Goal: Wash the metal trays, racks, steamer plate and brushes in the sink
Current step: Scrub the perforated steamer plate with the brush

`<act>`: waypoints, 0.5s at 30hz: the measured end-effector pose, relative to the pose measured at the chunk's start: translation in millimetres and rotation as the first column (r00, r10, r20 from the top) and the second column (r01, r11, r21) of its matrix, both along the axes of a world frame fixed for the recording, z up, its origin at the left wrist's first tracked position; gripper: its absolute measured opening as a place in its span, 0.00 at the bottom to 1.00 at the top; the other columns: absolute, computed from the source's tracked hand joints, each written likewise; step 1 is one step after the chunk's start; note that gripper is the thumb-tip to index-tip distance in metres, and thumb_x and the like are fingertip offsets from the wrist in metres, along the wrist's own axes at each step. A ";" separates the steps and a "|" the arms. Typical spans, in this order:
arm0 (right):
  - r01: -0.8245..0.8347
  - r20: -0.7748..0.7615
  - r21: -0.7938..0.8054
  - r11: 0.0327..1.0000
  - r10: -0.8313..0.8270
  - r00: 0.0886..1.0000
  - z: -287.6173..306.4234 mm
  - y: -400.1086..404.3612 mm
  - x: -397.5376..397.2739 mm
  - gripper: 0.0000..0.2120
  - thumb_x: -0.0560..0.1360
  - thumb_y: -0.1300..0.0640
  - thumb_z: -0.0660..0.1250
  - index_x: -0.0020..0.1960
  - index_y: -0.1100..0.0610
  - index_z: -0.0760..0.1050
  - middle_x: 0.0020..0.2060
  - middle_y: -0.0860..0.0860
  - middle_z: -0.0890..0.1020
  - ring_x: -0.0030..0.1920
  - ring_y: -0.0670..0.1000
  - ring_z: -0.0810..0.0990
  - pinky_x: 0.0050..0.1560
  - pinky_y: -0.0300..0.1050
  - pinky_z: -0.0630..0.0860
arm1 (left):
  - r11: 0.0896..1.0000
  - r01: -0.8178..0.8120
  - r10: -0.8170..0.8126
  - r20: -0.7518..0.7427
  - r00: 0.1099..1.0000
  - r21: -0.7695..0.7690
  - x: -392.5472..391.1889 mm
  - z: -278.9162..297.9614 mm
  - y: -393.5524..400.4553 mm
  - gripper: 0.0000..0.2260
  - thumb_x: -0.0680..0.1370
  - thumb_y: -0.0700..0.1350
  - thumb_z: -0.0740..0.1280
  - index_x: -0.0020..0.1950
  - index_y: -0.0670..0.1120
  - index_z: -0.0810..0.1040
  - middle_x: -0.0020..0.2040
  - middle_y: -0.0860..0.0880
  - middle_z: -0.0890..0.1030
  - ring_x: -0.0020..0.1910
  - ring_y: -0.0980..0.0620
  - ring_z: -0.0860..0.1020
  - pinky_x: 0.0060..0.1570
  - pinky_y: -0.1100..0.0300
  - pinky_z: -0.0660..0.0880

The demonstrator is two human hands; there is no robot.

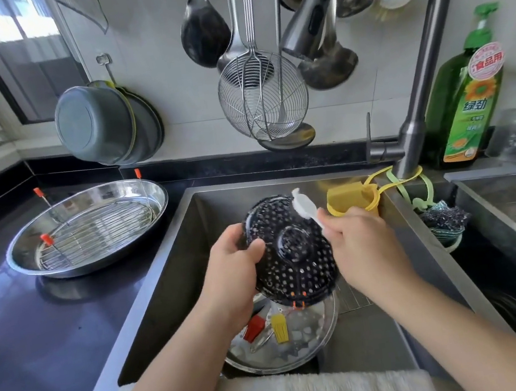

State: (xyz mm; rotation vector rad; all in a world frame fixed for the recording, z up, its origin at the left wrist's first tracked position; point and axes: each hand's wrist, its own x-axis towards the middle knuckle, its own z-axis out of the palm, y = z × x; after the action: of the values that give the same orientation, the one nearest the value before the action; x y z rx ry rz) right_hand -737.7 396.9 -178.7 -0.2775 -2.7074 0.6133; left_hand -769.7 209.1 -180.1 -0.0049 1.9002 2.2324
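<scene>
Left hand [231, 261] fingers clamp the steamer plate [291, 256] rim, tilted over the sink [175, 272]. Right hand [360, 244] fingers closed around a white brush [305, 207], head touching the plate.

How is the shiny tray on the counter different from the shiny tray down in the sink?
The oval steel tray on the black counter holds a wire rack; the steel tray in the sink holds a red brush and a yellow brush. The counter tray is in full view; the sink tray is partly hidden by the hands. Both are shiny metal.
</scene>
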 end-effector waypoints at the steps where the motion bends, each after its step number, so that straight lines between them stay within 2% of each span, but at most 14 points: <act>1: -0.030 -0.020 -0.012 0.999 0.029 0.999 0.6 -6.9 1.1 0.18 0.84 0.52 0.60 0.72 0.40 0.73 0.43 0.47 0.71 0.45 0.53 0.74 0.42 0.52 0.74 | 0.999 0.036 -0.036 -0.003 0.999 -0.018 1.8 -1.5 4.3 0.13 0.84 0.34 0.61 0.61 0.47 0.80 0.54 0.44 0.87 0.56 0.42 0.85 0.55 0.44 0.81; 3: -0.097 -0.014 -0.011 0.995 0.097 0.995 1.2 -18.4 2.9 0.17 0.84 0.50 0.60 0.71 0.40 0.74 0.43 0.47 0.71 0.44 0.52 0.74 0.42 0.51 0.74 | 0.998 0.064 -0.064 0.015 0.998 -0.002 4.9 -3.6 9.5 0.12 0.85 0.35 0.60 0.63 0.45 0.79 0.52 0.43 0.87 0.53 0.42 0.86 0.52 0.46 0.82; 6: -0.245 0.062 -0.024 0.969 0.246 0.967 -9.1 -32.2 12.1 0.14 0.84 0.50 0.60 0.68 0.42 0.77 0.42 0.48 0.71 0.42 0.52 0.74 0.39 0.52 0.73 | 0.982 -0.032 0.009 0.125 0.992 0.185 -0.3 -4.9 2.8 0.13 0.87 0.37 0.56 0.65 0.42 0.77 0.57 0.39 0.85 0.53 0.42 0.86 0.51 0.45 0.84; 8: -0.332 0.093 -0.094 0.939 0.340 0.936 -16.2 -39.3 22.8 0.10 0.84 0.48 0.61 0.59 0.43 0.80 0.41 0.48 0.71 0.40 0.53 0.75 0.38 0.55 0.74 | 0.944 -0.154 0.098 0.198 0.975 0.292 -9.6 -6.7 -7.2 0.14 0.87 0.37 0.53 0.67 0.40 0.76 0.60 0.37 0.83 0.56 0.38 0.85 0.55 0.39 0.82; 9: -0.352 0.109 -0.085 0.932 0.359 0.927 -17.5 -39.9 25.9 0.08 0.84 0.49 0.61 0.54 0.42 0.80 0.40 0.48 0.70 0.40 0.54 0.75 0.38 0.57 0.75 | 0.934 -0.207 0.147 0.214 0.966 0.292 -13.8 -8.0 -11.8 0.14 0.87 0.37 0.53 0.68 0.40 0.75 0.61 0.37 0.83 0.57 0.37 0.84 0.57 0.37 0.80; 10: -0.339 0.146 -0.035 0.940 0.340 0.929 -17.8 -36.9 25.1 0.08 0.84 0.51 0.62 0.52 0.40 0.78 0.41 0.47 0.69 0.41 0.54 0.75 0.37 0.55 0.75 | 0.931 -0.241 0.182 0.221 0.958 0.275 -17.1 -8.7 -15.4 0.15 0.87 0.36 0.53 0.69 0.41 0.75 0.62 0.37 0.82 0.58 0.36 0.83 0.59 0.35 0.79; 12: -0.239 0.214 0.073 0.968 0.219 0.952 -17.4 -19.4 16.6 0.12 0.83 0.55 0.61 0.60 0.41 0.78 0.44 0.46 0.70 0.44 0.53 0.75 0.39 0.51 0.73 | 0.941 -0.279 0.234 0.229 0.945 0.191 -23.3 -13.3 -20.4 0.14 0.86 0.34 0.55 0.70 0.41 0.74 0.62 0.38 0.81 0.59 0.37 0.82 0.61 0.36 0.78; 15: -0.089 0.242 -0.002 0.996 0.087 0.966 -16.4 14.8 9.0 0.17 0.83 0.54 0.61 0.69 0.42 0.77 0.55 0.50 0.76 0.58 0.56 0.76 0.54 0.52 0.76 | 0.972 -0.224 0.233 0.226 0.946 -0.064 -28.1 -22.4 -26.0 0.15 0.82 0.30 0.59 0.68 0.40 0.74 0.60 0.38 0.81 0.58 0.37 0.82 0.58 0.38 0.80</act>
State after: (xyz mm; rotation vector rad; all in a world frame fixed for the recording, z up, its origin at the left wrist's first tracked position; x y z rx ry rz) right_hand -728.7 411.7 -195.1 -0.2446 -2.9697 0.6286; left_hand -797.8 183.0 -202.5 -0.4960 1.8940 2.2191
